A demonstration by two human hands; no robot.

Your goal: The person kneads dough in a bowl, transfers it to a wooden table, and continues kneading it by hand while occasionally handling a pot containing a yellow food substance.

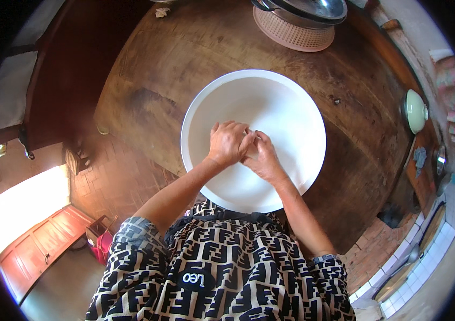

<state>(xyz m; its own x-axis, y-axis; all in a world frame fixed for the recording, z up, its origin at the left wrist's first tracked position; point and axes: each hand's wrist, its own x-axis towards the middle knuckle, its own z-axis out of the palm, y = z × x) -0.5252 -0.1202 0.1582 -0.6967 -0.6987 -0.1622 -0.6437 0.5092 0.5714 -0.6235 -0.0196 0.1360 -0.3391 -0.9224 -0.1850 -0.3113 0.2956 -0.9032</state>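
A large round white basin (195, 104) rests on the wooden table at its near edge, close to my body. Both of my hands are over the basin, and their fingers meet near its middle. My left hand (229, 142) is turned back-up, its fingers bent over towards the right. Against it, my right hand (265, 156) curls its thumb and fingers inward. Whether anything small lies between the fingers is hidden. Shadows of the hands fall on the basin's smooth inside, and I cannot tell whether it holds clear water.
The worn wooden table (163, 80) bears a pink plastic basket (291, 38) with metal pans (315, 10) stacked on it. Crumpled tissue (162, 12) lies at the far edge. To the right are a pale green lidded bowl (415, 111), a blue cloth (420, 158) and a tiled stove (416, 252).
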